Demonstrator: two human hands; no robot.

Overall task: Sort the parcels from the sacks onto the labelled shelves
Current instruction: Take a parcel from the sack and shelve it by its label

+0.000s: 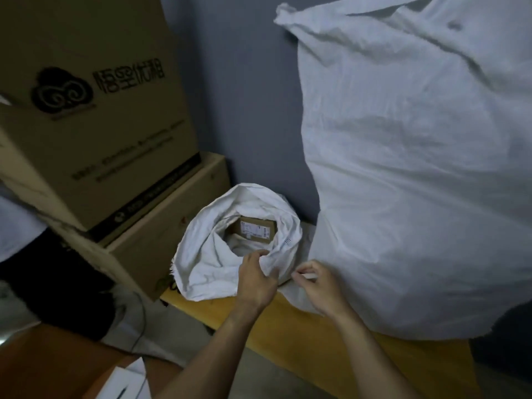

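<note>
Gripping the near rim of the small sack (207,254), the left hand (256,279) had its fingers (260,254) curled tightly over the folded white fabric, with the thumb tucked against the cloth on the right side of the mouth. The sack's mouth stood open, rolled down into a thick collar. Inside it lay a brown cardboard parcel (254,228) with a printed label facing up, resting against a paler package below it.

Just beside it, the right hand (319,286) was closed narrowly, thumb and forefinger pinching a white strip (306,275). Whether that strip was loose or was an edge of sack cloth could not be told. The other fingers were curled in toward the palm. This hand sat against the lower left flank of the large sack (417,168), which stood full, tied shut at the top, and leaned on the grey wall (244,96).

Both sacks rested on a yellow wooden platform (288,335). Two stacked cardboard boxes (95,96) stood to the left, the lower one touching the small sack.
</note>
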